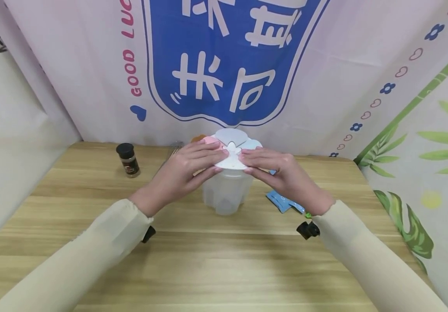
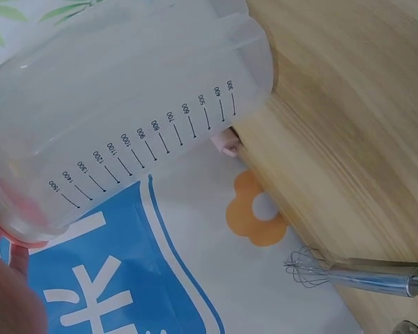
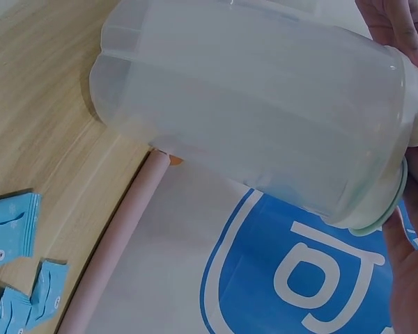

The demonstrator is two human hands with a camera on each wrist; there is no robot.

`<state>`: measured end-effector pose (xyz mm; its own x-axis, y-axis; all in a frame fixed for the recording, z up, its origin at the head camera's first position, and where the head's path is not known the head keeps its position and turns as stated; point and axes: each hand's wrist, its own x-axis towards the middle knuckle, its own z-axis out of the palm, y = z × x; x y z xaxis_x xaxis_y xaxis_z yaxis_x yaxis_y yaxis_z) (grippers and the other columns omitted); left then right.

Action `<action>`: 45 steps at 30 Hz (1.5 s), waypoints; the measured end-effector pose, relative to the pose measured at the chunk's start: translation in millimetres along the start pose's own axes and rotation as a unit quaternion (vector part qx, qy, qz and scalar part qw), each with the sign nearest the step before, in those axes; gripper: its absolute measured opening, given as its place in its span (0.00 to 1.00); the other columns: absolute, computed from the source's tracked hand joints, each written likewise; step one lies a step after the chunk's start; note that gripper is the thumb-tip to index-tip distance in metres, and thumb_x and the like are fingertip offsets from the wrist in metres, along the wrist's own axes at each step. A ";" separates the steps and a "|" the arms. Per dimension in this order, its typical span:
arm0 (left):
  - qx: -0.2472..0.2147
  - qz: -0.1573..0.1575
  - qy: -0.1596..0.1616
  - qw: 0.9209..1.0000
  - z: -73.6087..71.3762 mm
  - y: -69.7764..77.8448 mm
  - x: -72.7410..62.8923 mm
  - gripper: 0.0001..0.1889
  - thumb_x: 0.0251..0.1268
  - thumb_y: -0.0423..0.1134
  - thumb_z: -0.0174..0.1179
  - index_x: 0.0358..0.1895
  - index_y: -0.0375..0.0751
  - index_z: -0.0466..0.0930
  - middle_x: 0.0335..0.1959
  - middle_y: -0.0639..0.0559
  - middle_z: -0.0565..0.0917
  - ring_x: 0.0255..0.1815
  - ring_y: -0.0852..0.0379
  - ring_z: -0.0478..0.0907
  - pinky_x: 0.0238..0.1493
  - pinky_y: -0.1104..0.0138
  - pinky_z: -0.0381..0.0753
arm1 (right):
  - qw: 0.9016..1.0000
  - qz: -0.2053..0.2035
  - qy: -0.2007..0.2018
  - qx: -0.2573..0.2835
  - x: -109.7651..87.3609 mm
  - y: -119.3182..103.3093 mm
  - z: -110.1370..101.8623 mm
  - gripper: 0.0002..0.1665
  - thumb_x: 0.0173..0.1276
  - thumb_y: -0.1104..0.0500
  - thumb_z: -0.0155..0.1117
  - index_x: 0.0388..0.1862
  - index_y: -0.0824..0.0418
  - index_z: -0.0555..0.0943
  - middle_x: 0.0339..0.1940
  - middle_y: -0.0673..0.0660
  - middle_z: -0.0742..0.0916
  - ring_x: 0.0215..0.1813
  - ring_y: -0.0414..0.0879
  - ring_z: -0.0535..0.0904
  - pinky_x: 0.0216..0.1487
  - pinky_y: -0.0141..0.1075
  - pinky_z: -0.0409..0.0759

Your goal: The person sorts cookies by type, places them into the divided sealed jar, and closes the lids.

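Note:
A tall translucent container [image 1: 225, 195] with scalloped sides stands on the table, black volume marks along its wall in the left wrist view. On its top lies a flower-shaped lid [image 1: 231, 162] with pink, white, pale blue and greyish petals. My left hand [image 1: 186, 167] holds the lid's left side, fingers laid over the top and thumb at the near rim. Across from it, my right hand [image 1: 276, 167] grips the right side the same way. In the right wrist view, fingertips [image 3: 396, 236] reach the pale green rim. I see no contents clearly through the cloudy wall.
A black-capped seasoning bottle [image 1: 128, 160] stands at the back left of the table [image 1: 208, 268]. A whisk [image 2: 369, 278] lies left of the container. Several blue packets [image 1: 280, 201] lie to the right. A printed curtain [image 1: 99, 78] hangs directly behind.

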<state>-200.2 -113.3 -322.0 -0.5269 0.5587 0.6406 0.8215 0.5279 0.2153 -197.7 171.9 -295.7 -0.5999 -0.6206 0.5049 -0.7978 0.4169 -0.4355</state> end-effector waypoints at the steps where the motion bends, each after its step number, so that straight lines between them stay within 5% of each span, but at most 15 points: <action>1: -0.001 0.000 -0.001 1.000 0.0 0.2 0.7 0.22 0.71 0.43 0.68 0.67 0.47 0.83 0.66 0.50 0.86 0.74 0.49 0.78 0.82 0.48 0.68 | 1.000 0.002 0.003 0.003 0.0 0.1 0.0 0.22 0.67 0.67 0.73 0.61 0.61 0.87 0.64 0.58 0.88 0.68 0.54 0.85 0.80 0.52 0.72; 6: -0.008 -0.002 -0.003 1.000 -1.9 0.4 4.6 0.19 0.74 0.41 0.65 0.65 0.45 0.84 0.64 0.49 0.87 0.71 0.48 0.81 0.80 0.47 0.71 | 1.000 0.008 0.023 0.018 3.2 0.8 0.5 0.20 0.70 0.66 0.71 0.60 0.61 0.87 0.60 0.57 0.91 0.65 0.53 0.87 0.76 0.46 0.77; 11: -0.019 -0.001 0.010 1.000 -4.0 -0.9 11.7 0.17 0.75 0.40 0.64 0.62 0.44 0.86 0.60 0.49 0.90 0.65 0.49 0.85 0.75 0.47 0.77 | 0.999 0.018 0.026 0.035 9.3 0.5 -0.7 0.16 0.73 0.64 0.69 0.59 0.60 0.88 0.56 0.55 0.92 0.60 0.48 0.89 0.61 0.38 0.88; 16: -0.042 -0.015 0.012 0.999 -5.4 -1.6 18.1 0.15 0.76 0.40 0.63 0.60 0.44 0.87 0.57 0.50 0.91 0.61 0.50 0.87 0.72 0.50 0.80 | 0.997 0.040 0.033 0.057 13.2 0.7 -2.0 0.13 0.74 0.65 0.68 0.55 0.61 0.89 0.52 0.58 0.93 0.55 0.50 0.91 0.53 0.38 0.91; 31: -0.049 -0.079 -0.009 0.996 -3.3 -2.1 19.6 0.17 0.78 0.43 0.61 0.64 0.44 0.83 0.44 0.51 0.90 0.42 0.55 0.82 0.49 0.58 0.84 | 0.989 0.123 0.039 0.071 26.2 1.6 -6.6 0.11 0.77 0.61 0.66 0.51 0.65 0.89 0.50 0.60 0.93 0.54 0.50 0.90 0.59 0.41 0.90; 45: -0.059 -0.084 -0.023 0.994 -0.3 -3.2 11.5 0.35 0.74 0.48 0.65 0.81 0.46 0.65 0.67 0.44 0.84 0.64 0.45 0.82 0.73 0.44 0.76 | 0.981 0.162 0.041 0.095 32.0 8.8 -7.1 0.14 0.80 0.59 0.63 0.54 0.66 0.87 0.49 0.63 0.92 0.46 0.51 0.90 0.44 0.29 0.90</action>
<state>-208.8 -108.7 -315.2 -0.6660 0.4988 0.5547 0.7396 0.5388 0.4034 -224.3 160.4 -278.1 -0.8298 -0.4163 0.3716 -0.5428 0.4478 -0.7106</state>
